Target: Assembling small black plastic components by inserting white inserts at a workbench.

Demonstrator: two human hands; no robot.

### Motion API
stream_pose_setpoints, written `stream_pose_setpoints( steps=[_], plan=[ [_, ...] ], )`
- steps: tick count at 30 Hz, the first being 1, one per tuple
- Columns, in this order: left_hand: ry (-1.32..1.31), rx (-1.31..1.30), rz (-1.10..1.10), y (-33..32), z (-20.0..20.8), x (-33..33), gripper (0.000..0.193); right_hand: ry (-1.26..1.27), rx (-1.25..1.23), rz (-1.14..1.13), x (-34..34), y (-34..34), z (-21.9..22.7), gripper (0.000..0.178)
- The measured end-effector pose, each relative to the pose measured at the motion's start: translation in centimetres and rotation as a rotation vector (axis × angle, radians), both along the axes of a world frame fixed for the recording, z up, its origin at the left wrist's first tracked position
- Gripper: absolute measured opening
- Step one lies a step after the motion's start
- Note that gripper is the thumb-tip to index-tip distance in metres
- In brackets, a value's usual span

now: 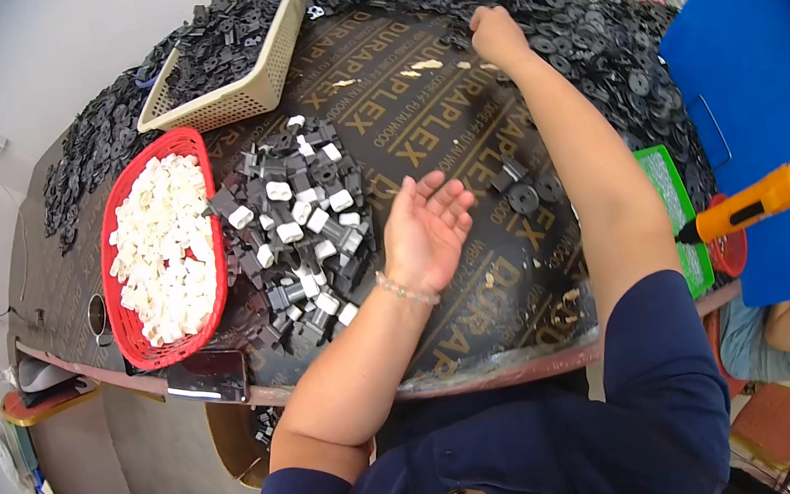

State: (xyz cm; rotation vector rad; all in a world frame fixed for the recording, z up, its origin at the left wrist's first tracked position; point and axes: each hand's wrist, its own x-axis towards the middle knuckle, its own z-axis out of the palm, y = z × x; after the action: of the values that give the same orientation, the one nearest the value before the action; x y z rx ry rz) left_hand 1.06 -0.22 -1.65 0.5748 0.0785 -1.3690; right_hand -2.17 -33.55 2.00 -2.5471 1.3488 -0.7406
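My left hand (426, 230) hovers palm-up and open over the dark tabletop (418, 122), just right of a heap of assembled black-and-white plastic parts (296, 225). Nothing lies in the palm. My right hand (494, 33) is stretched far forward with its fingers curled into the big pile of black plastic pieces (574, 10) at the table's far edge; what it grips is hidden. A few black round parts (525, 186) lie between my forearms.
A red oval basket (129, 330) of white clips sits at the left. A beige basket (242, 92) of black parts stands at the back left. An orange-handled tool (748, 205), a green tray (671, 198) and a phone (208, 377) lie near the edges.
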Motion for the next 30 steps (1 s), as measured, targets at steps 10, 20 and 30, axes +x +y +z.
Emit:
stream_pose_setpoints(
  steps=[10, 20, 30],
  plan=[
    [0.047, 0.01, -0.04, 0.4, -1.0, -0.8, 0.035, 0.368, 0.134, -0.133, 4.8, -8.1, -1.6, 0.061],
    [-0.15, -0.04, 0.03, 0.1, -0.7, -0.2, 0.022, -0.556, 0.737, 0.115, -2.6, 1.9, 2.1, 0.035],
    [-0.421, -0.073, 0.004, 0.0, 0.3, -0.5, 0.038, 0.015, 0.189, 0.268, -12.7, 17.4, 0.8, 0.028]
  ],
)
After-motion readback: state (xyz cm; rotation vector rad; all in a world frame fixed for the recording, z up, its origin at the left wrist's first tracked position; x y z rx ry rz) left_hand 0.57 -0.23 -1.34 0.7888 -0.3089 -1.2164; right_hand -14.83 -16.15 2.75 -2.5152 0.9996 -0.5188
